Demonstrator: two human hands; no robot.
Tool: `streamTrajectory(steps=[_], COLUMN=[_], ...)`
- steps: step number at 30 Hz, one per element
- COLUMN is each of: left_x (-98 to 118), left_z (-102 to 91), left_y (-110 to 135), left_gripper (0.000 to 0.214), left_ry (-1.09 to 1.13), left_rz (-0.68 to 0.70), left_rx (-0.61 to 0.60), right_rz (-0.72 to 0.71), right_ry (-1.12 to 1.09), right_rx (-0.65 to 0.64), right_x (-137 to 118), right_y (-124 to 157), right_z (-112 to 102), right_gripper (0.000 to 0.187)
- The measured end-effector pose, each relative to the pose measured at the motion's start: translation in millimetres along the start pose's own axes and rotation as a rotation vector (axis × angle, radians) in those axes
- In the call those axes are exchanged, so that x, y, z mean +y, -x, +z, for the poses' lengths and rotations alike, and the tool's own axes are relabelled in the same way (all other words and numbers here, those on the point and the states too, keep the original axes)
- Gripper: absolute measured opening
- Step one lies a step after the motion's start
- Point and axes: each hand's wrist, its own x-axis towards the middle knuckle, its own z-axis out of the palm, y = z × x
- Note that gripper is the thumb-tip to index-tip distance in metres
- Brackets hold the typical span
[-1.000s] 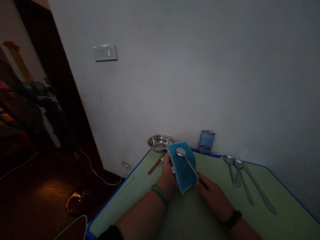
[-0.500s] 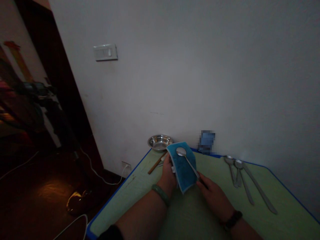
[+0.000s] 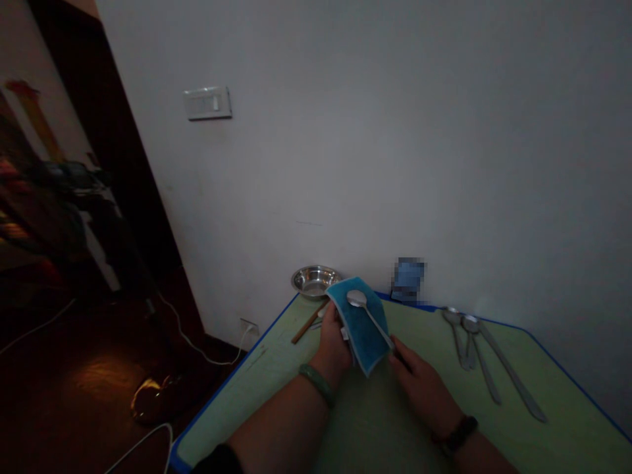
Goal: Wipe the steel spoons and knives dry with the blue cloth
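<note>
The blue cloth (image 3: 359, 329) is gripped from below by the left hand (image 3: 332, 347), and a steel spoon (image 3: 356, 299) is pinched at the handle by the right hand (image 3: 419, 388) (its bowl is thus kept against the cloth). Right of the cloth, more spoons (image 3: 469, 342) are laid; beyond it, a steel bowl (image 3: 316, 280) is seen.

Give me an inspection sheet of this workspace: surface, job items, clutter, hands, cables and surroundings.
Surface: green tabletop with blue edging.
Job items: blue cloth, steel spoon lying on it.
Clutter: steel bowl, wooden chopsticks, more spoons, pixelated blue object.
Hands: left hand holds the cloth from beneath; right hand grips the spoon's handle end.
Cables: white cable running to a wall socket.
Surroundings: white wall, light switch, dark floor.
</note>
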Motion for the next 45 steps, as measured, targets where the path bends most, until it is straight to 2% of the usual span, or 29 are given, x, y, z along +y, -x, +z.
streamTrajectory(steps=[7,14,22,28,35,41,45], left_x=[-1.8,-1.8,-1.3,-1.4,-1.9,0.3,0.7], left_z=[-6.2,-9.3,-7.0,-6.5,-9.0,-3.6,-1.5], left_y=[-3.2,-6.6,-3.9,-4.2,-6.1,-3.5,-2.5], left_gripper=[0.038,0.035,0.04,0.038,0.037,0.038,0.037], left_ry=[-0.017,0.003,-0.017,-0.038,-0.037,-0.01,0.003], left_rz=[-0.004,0.034,0.004,0.006,0.029,0.036,0.028], left_rx=[-0.084,-0.03,-0.074,-0.06,-0.096,-0.023,-0.028], right_rz=[0.018,0.013,0.016,-0.032,-0.005,0.011,0.026], right_ry=[0.001,-0.012,-0.016,-0.005,-0.017,-0.006,0.005], right_rx=[-0.003,0.017,-0.013,0.008,-0.021,-0.025,-0.044], right_x=[5.3,1.3,-2.9,1.0,-1.5,-3.2,-5.1], right_y=[-0.6,2.4,4.4,1.8,3.5,3.8,5.4], right_z=[2.9,2.6,2.3,3.2,2.4,2.0,1.9], right_gripper=[0.056,0.05,0.034,0.033,0.032,0.034,0.033])
